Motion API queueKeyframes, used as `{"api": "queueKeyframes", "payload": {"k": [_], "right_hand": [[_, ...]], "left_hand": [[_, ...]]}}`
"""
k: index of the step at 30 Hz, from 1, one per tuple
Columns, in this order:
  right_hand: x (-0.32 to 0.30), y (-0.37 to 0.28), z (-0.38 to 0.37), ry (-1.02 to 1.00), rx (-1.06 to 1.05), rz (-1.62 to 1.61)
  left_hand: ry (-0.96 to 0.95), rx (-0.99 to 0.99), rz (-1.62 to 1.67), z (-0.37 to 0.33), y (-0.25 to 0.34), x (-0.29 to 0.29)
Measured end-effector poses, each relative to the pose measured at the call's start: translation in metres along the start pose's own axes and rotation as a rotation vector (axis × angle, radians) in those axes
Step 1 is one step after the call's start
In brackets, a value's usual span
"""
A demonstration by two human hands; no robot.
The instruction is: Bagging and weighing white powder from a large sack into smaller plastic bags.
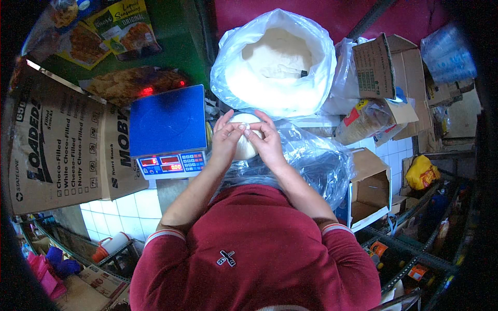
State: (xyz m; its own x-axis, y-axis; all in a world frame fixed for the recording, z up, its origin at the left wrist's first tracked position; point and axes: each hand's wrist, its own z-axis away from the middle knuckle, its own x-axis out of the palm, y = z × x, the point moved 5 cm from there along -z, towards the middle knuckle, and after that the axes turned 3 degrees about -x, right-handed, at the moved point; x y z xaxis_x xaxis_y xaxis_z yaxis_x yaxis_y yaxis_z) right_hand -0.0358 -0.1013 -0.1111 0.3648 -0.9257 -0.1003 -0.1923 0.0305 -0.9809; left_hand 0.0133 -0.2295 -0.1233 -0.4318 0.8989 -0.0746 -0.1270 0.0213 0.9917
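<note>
Both hands meet over a small, rounded plastic bag [246, 149] filled with something whitish, which sits close in front of my body. My left hand [228, 136] pinches the top of this bag with thumb and fingertips. From the other side my right hand [265, 139] pinches at the same spot, its fingertips touching those of the left. Just beyond them stands a large open clear plastic sack [228, 78] of pale powder [277, 49]. A scoop with a dark handle end [303, 73] lies half sunk in the powder.
Left of my hands is a digital scale [168, 122] with a blue platform and lit red display. A big printed cardboard box [67, 140] stands farther left. Crumpled clear plastic [311, 155] lies to the right, beside an open carton [371, 192]. More cartons [373, 67] stand behind.
</note>
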Motion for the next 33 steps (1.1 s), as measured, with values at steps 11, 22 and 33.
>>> {"api": "queueKeyframes", "payload": {"k": [11, 22, 33], "right_hand": [[-0.003, 0.004, -0.003, 0.061, 0.009, -0.031], [-0.001, -0.005, -0.006, -0.060, -0.085, 0.097], [-0.006, -0.020, -0.019, -0.062, -0.091, -0.116]], "left_hand": [[-0.007, 0.006, 0.033, 0.000, 0.002, -0.001], [-0.048, 0.152, -0.196, -0.002, 0.005, 0.002], [-0.086, 0.293, -0.521, 0.012, 0.022, 0.007]]}}
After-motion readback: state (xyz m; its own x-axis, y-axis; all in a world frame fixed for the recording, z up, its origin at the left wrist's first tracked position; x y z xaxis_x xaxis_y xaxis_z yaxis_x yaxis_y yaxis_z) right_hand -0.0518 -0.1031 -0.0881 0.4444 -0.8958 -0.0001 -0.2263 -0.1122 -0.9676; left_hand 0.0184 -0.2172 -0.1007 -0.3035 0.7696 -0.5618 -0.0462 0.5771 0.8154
